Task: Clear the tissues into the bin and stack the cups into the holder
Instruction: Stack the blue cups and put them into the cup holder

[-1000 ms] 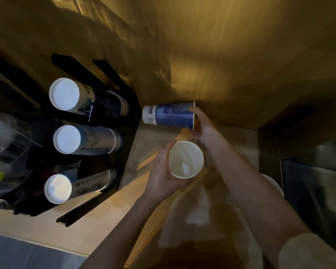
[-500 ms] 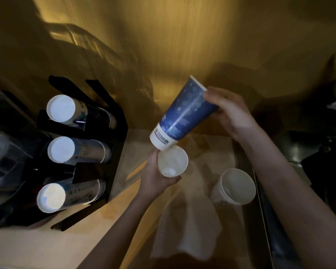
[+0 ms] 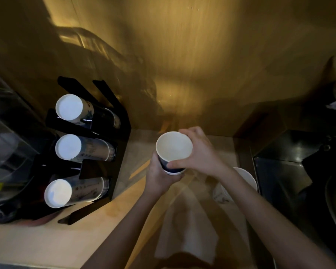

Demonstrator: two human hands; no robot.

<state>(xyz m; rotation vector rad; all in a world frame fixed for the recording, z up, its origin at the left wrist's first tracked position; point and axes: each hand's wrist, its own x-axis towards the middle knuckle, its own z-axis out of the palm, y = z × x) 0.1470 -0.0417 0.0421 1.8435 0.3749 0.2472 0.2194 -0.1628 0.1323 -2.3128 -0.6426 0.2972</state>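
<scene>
Two blue paper cups nested as one stack (image 3: 173, 150) stand upright in the middle, white inside facing me. My left hand (image 3: 159, 176) grips the stack from below and the left. My right hand (image 3: 199, 152) holds the upper cup's rim and side from the right. A third white cup (image 3: 247, 177) stands on the counter, partly hidden behind my right forearm. A white tissue (image 3: 186, 232) lies flat on the counter below my hands. The black cup holder (image 3: 122, 121) at left carries three rows of stacked cups, bottoms toward me.
A clear plastic container (image 3: 6, 144) stands at the far left beside the holder. A dark metal sink area (image 3: 299, 171) lies to the right. A wooden wall panel (image 3: 182, 55) rises behind the counter.
My right hand tipped the blue cup upright and pushed it down into the cup in my left hand. Both hands now hold the nested pair.
</scene>
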